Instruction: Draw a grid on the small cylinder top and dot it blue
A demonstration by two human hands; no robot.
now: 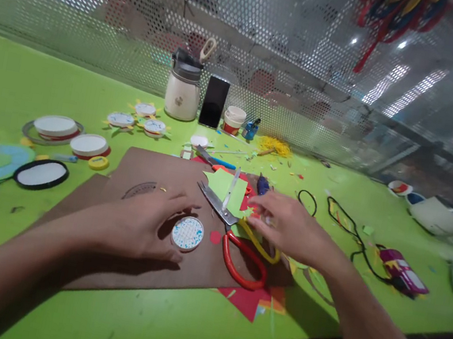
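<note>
My left hand (140, 221) lies over brown board with fingers and thumb spread around the left side of a small round disc (187, 234) with a blue-speckled white face. It does not seem to grip the disc. My right hand (287, 221) is held with curved fingers, thumb and index a little apart, beside a small jagged scrap of green paper (247, 213); whether they touch it is unclear. Between the hands lie scissors with red and yellow handles (242, 263), blades parted, over a light green paper sheet (223, 185). A red paper dot (215, 237) rests near the disc.
The brown board (104, 265) covers the middle of the green table. Round white-topped lids (89, 144) and paper-petalled discs (155, 128) stand left. Behind are a flask (183, 92), a phone (214, 102) and cups (234, 118). A black cord (347, 229) lies right, before a perforated metal screen (139, 19).
</note>
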